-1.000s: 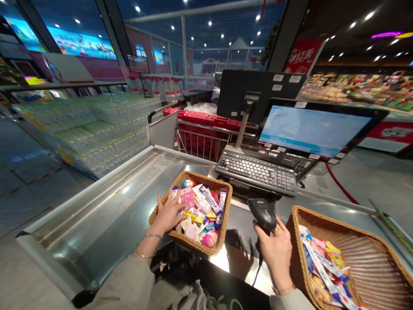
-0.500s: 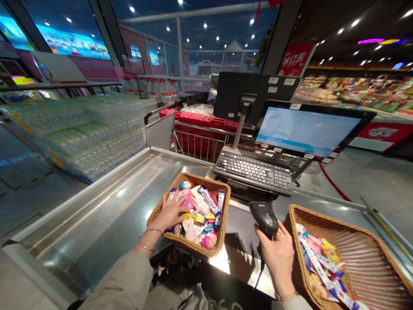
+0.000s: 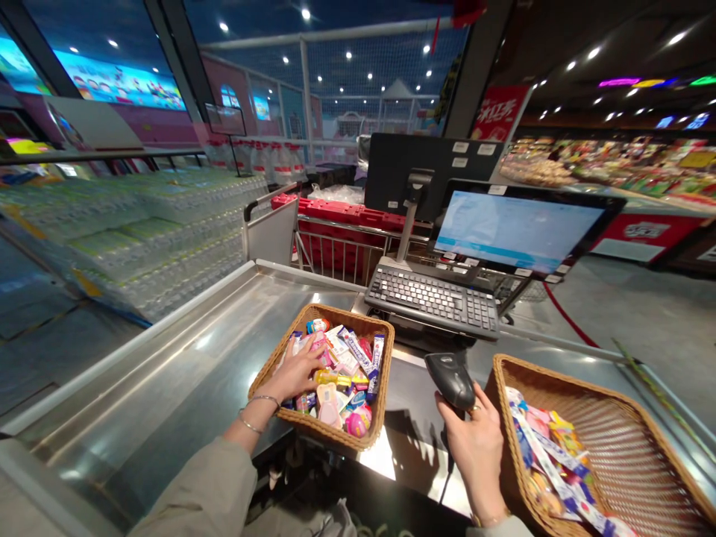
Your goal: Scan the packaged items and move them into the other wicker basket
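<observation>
My left hand (image 3: pixel 298 370) reaches over the left side of a wicker basket (image 3: pixel 390 377) filled with small packaged sweets and toys. Its fingers are apart and rest on the packets, near a pink pack (image 3: pixel 318 352) and a yellow item (image 3: pixel 333 378); the fingertips are partly hidden among them. Blue-and-white stick packs (image 3: pixel 376 362) lie at the basket's right side. In my right hand (image 3: pixel 475 440) is a black barcode scanner (image 3: pixel 452 380), its head pointing up and left, the cable hanging below. Just right of that hand stands a second wicker basket (image 3: pixel 632 418) holding fewer packets (image 3: pixel 551 455).
Both baskets stand on a metal checkout counter (image 3: pixel 184 365). Behind them are a keyboard (image 3: pixel 433 298) and a lit monitor (image 3: pixel 520 231). A shopping cart (image 3: pixel 335 246) stands beyond the counter, and stacked bottle packs (image 3: pixel 139 239) are on the left.
The view has turned slightly, so everything sits a little further left. My left hand has shifted slightly rightward over the packets. The scanner stays in my right hand.
</observation>
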A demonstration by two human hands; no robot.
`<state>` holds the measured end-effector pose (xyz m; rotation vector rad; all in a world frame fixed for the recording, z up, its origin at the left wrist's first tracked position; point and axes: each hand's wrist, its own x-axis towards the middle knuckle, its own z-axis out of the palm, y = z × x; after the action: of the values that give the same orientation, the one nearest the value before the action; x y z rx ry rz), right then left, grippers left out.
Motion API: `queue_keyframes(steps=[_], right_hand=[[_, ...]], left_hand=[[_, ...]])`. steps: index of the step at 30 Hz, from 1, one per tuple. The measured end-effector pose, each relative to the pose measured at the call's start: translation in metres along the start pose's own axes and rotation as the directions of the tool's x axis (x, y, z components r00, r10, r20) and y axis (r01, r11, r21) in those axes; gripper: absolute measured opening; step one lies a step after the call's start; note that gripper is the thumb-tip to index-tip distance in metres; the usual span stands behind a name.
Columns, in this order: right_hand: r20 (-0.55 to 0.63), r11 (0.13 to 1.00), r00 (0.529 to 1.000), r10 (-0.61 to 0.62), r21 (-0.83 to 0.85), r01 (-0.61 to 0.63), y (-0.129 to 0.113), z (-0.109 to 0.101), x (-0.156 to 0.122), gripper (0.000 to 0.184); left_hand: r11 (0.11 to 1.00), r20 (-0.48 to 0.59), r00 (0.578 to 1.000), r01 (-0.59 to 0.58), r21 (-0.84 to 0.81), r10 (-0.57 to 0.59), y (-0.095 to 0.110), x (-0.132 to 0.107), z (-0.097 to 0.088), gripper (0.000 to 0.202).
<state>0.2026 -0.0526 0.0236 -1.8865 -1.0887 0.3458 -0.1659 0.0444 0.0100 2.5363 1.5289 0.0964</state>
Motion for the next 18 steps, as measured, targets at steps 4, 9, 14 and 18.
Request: queue_keyframes(steps=[4, 9, 14, 18], right_hand=[[-0.005, 0.999, 1.0, -0.023, -0.028, 0.023, 0.006, 0.0, 0.003, 0.053], [-0.025, 0.999, 0.999, -0.048, -0.018, 0.048, 0.011, 0.001, 0.003, 0.051], [-0.089, 0.989, 0.985, -0.145, -0.027, 0.143, 0.015, -0.002, 0.005, 0.048], [-0.128, 0.971, 0.963, -0.239, -0.039, 0.236, 0.017, -0.007, 0.006, 0.045]], left_hand=[[0.997, -0.182, 0.983, 0.038, 0.061, -0.026, 0.001, 0.005, -0.01, 0.03], [0.993, -0.38, 0.925, 0.02, 0.114, 0.025, 0.033, 0.022, -0.026, 0.026], [0.995, -0.498, 0.866, -0.004, 0.101, 0.054, 0.081, 0.041, -0.03, 0.024], [0.994, -0.538, 0.836, -0.068, 0.091, 0.106, 0.112, 0.056, -0.028, 0.022]])
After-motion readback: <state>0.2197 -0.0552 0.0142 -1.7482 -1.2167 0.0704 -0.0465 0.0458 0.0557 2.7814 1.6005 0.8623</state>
